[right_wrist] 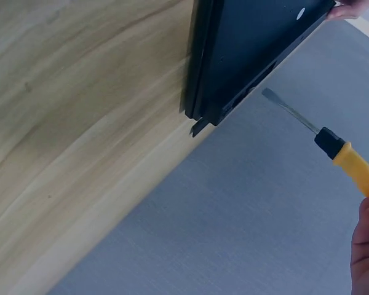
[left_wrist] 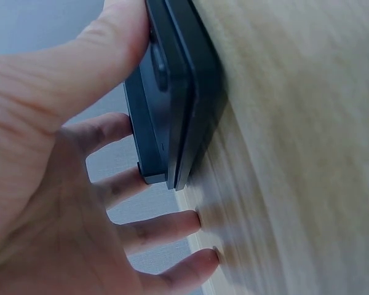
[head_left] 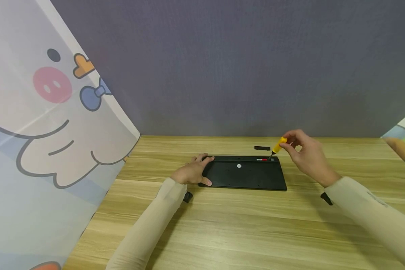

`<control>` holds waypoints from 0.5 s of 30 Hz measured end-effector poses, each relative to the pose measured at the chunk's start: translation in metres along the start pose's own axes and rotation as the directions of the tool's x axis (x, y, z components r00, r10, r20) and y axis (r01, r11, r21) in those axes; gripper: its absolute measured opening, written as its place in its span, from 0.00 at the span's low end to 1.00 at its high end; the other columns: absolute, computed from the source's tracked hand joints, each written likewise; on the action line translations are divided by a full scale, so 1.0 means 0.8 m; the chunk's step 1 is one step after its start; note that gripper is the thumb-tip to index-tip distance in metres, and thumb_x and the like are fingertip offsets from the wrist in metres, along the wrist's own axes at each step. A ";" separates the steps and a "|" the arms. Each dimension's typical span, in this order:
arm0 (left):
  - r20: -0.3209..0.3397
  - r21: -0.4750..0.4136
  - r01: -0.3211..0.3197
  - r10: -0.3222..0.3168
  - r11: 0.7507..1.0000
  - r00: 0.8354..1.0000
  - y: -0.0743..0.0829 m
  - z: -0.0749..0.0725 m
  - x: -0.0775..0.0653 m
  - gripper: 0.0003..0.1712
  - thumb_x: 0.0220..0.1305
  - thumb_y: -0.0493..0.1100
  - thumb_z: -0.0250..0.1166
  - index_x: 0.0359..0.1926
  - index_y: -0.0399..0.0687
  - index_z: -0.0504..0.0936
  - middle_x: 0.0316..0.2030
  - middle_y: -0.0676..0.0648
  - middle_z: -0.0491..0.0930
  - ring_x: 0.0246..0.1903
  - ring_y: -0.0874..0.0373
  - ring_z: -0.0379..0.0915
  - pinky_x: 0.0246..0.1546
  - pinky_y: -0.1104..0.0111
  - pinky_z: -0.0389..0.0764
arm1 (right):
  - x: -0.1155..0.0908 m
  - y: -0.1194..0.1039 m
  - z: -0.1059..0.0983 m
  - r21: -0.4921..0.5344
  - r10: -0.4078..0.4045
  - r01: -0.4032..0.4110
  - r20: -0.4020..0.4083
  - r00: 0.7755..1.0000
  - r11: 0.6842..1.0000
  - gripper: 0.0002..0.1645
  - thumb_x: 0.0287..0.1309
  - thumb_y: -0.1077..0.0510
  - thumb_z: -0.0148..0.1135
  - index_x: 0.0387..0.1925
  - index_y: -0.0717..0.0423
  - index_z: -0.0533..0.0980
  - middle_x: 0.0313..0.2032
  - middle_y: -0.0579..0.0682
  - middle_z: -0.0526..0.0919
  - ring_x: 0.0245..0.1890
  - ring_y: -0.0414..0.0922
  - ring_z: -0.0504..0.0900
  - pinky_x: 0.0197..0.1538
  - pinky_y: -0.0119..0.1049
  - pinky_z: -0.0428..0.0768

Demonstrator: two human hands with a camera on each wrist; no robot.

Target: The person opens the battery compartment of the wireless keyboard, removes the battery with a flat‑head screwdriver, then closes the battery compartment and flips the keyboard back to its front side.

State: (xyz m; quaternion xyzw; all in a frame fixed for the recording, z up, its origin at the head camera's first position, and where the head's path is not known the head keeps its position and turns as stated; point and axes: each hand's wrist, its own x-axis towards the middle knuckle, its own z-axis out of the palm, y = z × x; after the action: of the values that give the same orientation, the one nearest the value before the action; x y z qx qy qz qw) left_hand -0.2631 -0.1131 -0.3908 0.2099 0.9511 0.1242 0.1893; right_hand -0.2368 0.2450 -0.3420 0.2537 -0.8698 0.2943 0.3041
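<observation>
A black keyboard (head_left: pixel 243 176) lies face down on the table, its underside with a round white sticker up. My left hand (head_left: pixel 192 170) grips its left end, thumb on the near edge and two fingers at the far edge; in the left wrist view the other fingertips touch the wood. My right hand (head_left: pixel 303 152) pinches a yellow-handled screwdriver (right_wrist: pixel 360 172) with a flat metal blade. Its tip points down at an open slot near the keyboard's far right corner, where a red and white battery (head_left: pixel 264 159) shows. From the head view, contact there cannot be told.
A small black cover (head_left: pixel 262 148) lies on the wooden table (head_left: pixel 243 228) just beyond the keyboard. Behind the table stands a grey panel (head_left: pixel 243 67). A wall with cartoon pictures (head_left: pixel 54 150) rises at the left.
</observation>
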 end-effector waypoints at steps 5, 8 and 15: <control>0.001 0.003 -0.001 0.001 1.000 1.000 -0.001 0.001 0.001 0.57 0.50 0.60 0.69 0.75 0.64 0.46 0.73 0.49 0.36 0.69 0.41 0.38 0.59 0.42 0.57 | 0.002 0.001 0.005 0.032 0.001 -0.002 0.023 1.000 0.999 0.16 0.52 0.68 0.67 0.43 0.59 0.74 0.31 0.45 0.77 0.26 0.37 0.72 0.23 0.23 0.65; 0.005 0.002 0.003 -0.003 1.000 1.000 0.000 0.000 0.001 0.57 0.50 0.60 0.69 0.75 0.64 0.45 0.73 0.49 0.36 0.69 0.41 0.38 0.60 0.42 0.57 | 0.003 0.002 0.006 0.031 0.004 -0.005 0.035 0.999 1.000 0.15 0.53 0.68 0.67 0.43 0.58 0.74 0.30 0.45 0.77 0.26 0.37 0.71 0.23 0.23 0.65; 0.009 0.001 0.008 -0.008 1.000 1.000 -0.001 0.000 0.002 0.56 0.51 0.60 0.68 0.75 0.64 0.45 0.73 0.49 0.35 0.69 0.41 0.38 0.60 0.42 0.56 | 0.002 0.003 0.007 0.016 0.009 -0.010 0.067 0.998 1.000 0.16 0.53 0.69 0.66 0.43 0.59 0.74 0.30 0.46 0.77 0.27 0.39 0.73 0.23 0.24 0.65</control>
State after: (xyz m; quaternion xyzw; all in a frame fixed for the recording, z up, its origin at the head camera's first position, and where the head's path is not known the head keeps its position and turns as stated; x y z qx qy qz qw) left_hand -0.2642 -0.1129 -0.3915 0.2068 0.9511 0.1220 0.1941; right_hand -0.2411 0.2425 -0.3454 0.2619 -0.8782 0.2942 0.2713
